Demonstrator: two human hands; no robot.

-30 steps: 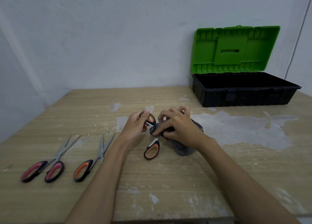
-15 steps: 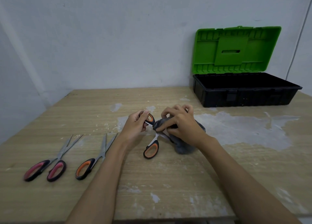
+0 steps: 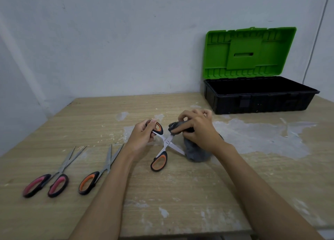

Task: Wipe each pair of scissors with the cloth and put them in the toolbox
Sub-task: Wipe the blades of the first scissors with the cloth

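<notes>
Near the middle of the frame the left hand (image 3: 142, 137) is gripping the upper orange handle loop of the open scissors (image 3: 167, 142), fingers and thumb curled round it, while the other loop is hanging down toward the table (image 3: 180, 194). The right hand (image 3: 197, 131) is bunching the grey cloth (image 3: 196, 152), its fingers curled tight into the fabric and pinching it round one blade; the second blade is pointing lower right into the hanging folds, and whether its tip is touching the cloth is hard to tell from this angle. Judging from how things are lying, the task is sitting at an early stage: this pair is being wiped and nothing is showing inside the toolbox (image 3: 260, 102) at the upper right, though its floor is dark and partly hidden by the front wall. Two more pairs are waiting at the lower left, the pink-handled scissors (image 3: 52, 178) and, just beside them, a second orange-handled pair (image 3: 98, 174), both lying flat with blades slightly parted and pointing up the frame. The green lid (image 3: 249, 51) is standing open against the wall, so nothing is blocking the drop-in; the path from the hands to the box is crossing only a patch of pale smeared residue (image 3: 262, 136).
</notes>
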